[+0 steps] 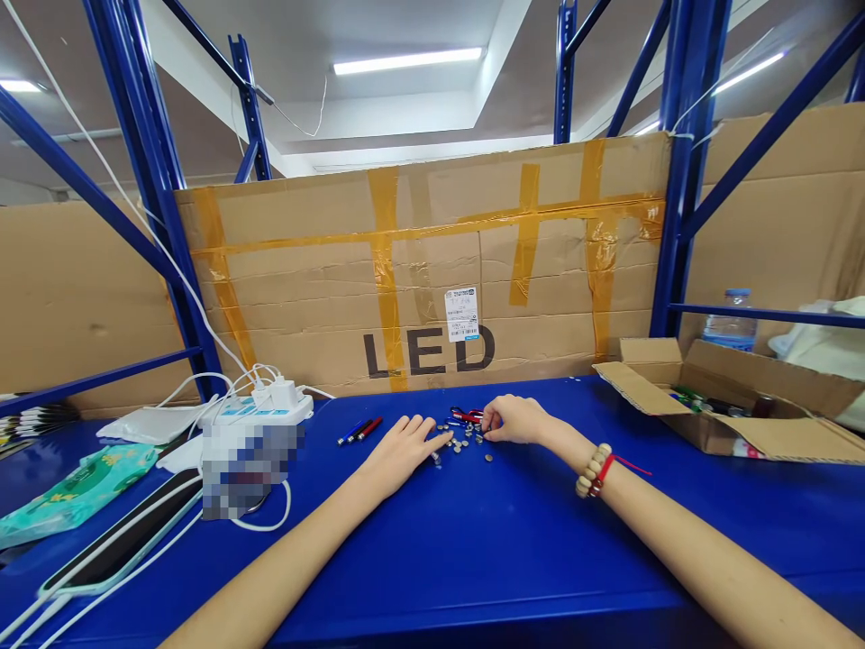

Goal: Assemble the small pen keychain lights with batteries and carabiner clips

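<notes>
From the head camera, both bare arms reach out over the blue surface (473, 550) toward a small scatter of button cells (466, 442) lying far from the person, close to the taped cardboard wall marked LED (432, 288). The left hand (404, 448) lies flat and open, palm down, its fingertips just touching the left edge of the scatter. The right hand (514, 420) sits at the right edge of the same scatter with its fingers curled and pinched together over the cells; whether a cell is caught between them is too small to tell. A beaded bracelet (594, 470) with a red thread circles the right wrist. Just beyond the cells, between the two hands, lie some red-and-black bits (466, 415). To the left of the left hand lie a few pens (359, 430), and farther left a white power strip (267, 407) with cables. At far right stands an open cardboard box (730, 397), with a water bottle (732, 323) behind it.
</notes>
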`<state>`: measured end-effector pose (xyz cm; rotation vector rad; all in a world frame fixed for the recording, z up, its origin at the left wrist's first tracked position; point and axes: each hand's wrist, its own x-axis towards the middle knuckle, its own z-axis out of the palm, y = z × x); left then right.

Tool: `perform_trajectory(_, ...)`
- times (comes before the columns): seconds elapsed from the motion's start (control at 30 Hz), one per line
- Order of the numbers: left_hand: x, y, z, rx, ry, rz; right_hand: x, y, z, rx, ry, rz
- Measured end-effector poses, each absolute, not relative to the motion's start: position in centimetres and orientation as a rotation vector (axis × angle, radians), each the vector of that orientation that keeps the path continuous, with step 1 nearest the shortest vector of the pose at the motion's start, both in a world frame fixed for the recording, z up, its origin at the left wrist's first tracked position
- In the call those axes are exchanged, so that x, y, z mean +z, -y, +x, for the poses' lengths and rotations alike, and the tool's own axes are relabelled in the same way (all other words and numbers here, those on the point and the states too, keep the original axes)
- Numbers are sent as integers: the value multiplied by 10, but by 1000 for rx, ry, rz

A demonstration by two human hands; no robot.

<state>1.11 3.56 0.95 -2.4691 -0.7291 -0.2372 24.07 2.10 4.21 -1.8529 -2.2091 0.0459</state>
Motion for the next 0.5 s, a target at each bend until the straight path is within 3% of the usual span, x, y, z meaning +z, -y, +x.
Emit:
perform_trajectory(0.13, 7, -35, 13, -292, 833, -2423, 45, -19, 237, -45, 2160, -1733)
perform_trajectory(0.37, 4, -39, 10, -521, 1107, -2522, 29, -11, 211, 92, 2428, -1122)
perform_trajectory(0.5, 5, -40, 9, -565, 1124, -2568, 22, -12, 202, -13, 2582, -1054)
